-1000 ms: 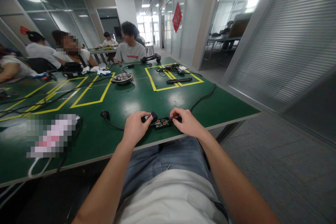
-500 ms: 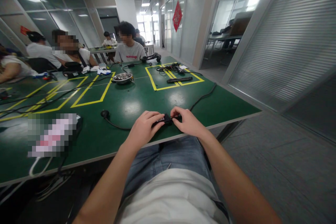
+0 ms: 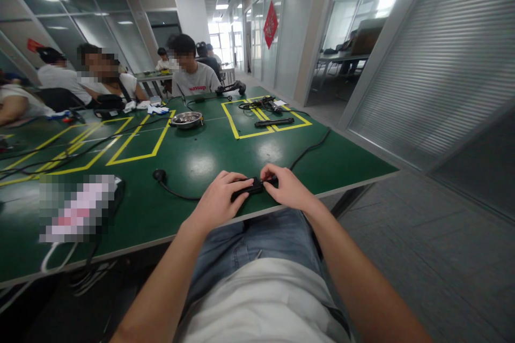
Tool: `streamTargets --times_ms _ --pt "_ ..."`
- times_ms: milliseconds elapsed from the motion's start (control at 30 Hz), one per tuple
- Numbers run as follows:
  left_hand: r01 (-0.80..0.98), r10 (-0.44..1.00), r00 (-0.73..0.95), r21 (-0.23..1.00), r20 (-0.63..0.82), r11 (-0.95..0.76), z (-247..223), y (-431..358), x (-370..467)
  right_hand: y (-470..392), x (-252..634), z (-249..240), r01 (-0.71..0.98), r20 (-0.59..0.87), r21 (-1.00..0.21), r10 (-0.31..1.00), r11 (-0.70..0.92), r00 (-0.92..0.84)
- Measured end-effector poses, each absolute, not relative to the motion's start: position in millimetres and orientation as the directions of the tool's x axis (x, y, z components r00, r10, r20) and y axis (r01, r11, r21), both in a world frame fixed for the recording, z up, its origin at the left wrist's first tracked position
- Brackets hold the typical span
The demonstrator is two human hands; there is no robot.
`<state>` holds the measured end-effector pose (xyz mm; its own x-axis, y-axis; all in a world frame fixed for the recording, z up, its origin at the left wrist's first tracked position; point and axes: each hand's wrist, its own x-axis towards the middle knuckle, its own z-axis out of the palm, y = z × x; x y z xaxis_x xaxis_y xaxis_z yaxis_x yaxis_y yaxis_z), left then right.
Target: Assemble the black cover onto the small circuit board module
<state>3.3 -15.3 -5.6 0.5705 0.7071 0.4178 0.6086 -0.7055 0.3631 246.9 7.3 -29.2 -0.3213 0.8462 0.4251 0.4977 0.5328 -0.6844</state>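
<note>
Near the front edge of the green table [image 3: 225, 144], my left hand [image 3: 221, 196] grips a black power adapter [image 3: 253, 185], with thumb and fingers on its two sides. My right hand [image 3: 285, 186] pinches the black cord's end at the adapter's right side; whether it is fully plugged in cannot be made out. From my right hand the cord [image 3: 309, 148] runs back and right over the table. On the left, another black cord leads from under my left hand to a round black plug [image 3: 159, 175].
A metal bowl [image 3: 187, 119] stands beyond my hands. Yellow tape outlines surround a black bar [image 3: 274, 122] and tangled cables [image 3: 257, 104]. At the left lies a blurred pink-and-white object [image 3: 82, 209]. A person in a grey shirt [image 3: 195, 81] sits across the table.
My left fingers have shifted slightly on the adapter, which looks a little turned. My right hand has hardly moved. The person across has lowered their head.
</note>
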Motion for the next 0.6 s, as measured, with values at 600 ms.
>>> streamTargets --times_ms 600 --pt "0.82 0.896 0.112 0.468 0.43 -0.328 -16.1 2.2 -7.0 7.2 245.6 -29.0 0.492 0.437 -0.677 0.837 0.547 -0.329"
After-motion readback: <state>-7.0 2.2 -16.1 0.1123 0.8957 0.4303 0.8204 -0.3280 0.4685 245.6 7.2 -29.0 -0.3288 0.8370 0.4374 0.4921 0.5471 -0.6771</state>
